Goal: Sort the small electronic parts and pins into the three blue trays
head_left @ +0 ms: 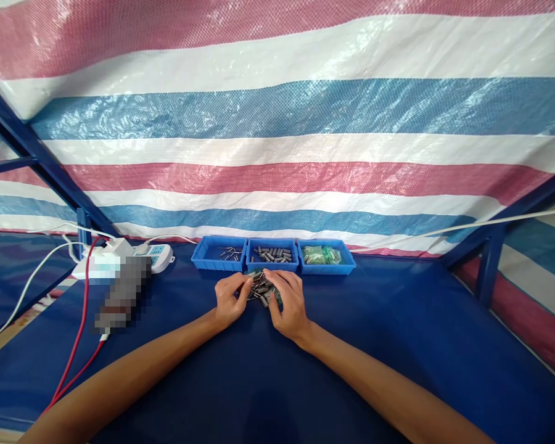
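A mixed pile of small parts (260,288) lies on the blue tabletop, with dark grey cylinders, thin metal pins and some green pieces in it. At its left edge is my left hand (231,299), thumb and fingers pinched together; what they hold, if anything, is too small to name. My right hand (290,305) covers the right side of the pile, fingers curved and thumb apart from them, fingertips touching the parts. Just behind stand three blue bins: the left bin (218,266) has a few thin metal pins, the middle bin (272,267) grey cylinders, the right bin (328,269) green pieces.
On the left lie a white power strip (161,258) with plugs, a blurred-out object (124,296) and a red cable (84,308). A striped tarpaulin (277,111) hangs behind the table. Blue metal frame bars (50,160) stand at both sides.
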{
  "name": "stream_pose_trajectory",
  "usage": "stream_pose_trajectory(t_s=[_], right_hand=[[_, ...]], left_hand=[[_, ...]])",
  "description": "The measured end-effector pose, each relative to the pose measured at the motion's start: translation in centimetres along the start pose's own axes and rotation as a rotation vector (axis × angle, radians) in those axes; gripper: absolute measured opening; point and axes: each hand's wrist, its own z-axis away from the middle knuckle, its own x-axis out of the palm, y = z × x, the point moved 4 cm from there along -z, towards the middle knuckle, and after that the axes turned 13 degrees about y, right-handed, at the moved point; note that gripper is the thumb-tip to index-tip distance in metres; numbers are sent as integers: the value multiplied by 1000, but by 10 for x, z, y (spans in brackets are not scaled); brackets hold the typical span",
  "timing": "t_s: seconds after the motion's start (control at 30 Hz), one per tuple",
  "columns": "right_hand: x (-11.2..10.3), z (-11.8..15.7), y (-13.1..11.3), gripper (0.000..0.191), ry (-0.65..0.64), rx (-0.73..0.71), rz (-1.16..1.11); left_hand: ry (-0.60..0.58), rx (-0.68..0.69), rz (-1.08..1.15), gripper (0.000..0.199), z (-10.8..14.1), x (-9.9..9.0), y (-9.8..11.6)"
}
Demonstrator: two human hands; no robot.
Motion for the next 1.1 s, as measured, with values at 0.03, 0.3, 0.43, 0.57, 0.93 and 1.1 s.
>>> stream_pose_trajectory(t_s=[0.03, 0.3, 0.43, 0.57, 0.93, 1.1], right_hand=[[0, 0, 0, 50, 2, 0, 1], [0, 0, 1, 49, 5, -5, 12], [0, 0, 1, 49, 5, 0, 17], [-1, -1, 0, 48, 7, 2, 17], [-1, -2, 4, 37, 22, 91, 47], [-2, -4, 3, 36, 34, 90, 38]], left_hand=[[1, 2, -1, 15, 0, 0, 0], [1, 12, -9, 15, -1, 0, 1], [1, 14, -7, 15, -1, 0, 2], [-2, 10, -14, 16, -1, 0, 2], [-19, 1, -26, 21, -2, 1, 3], [-18, 0, -26, 19, -1, 1, 1]])
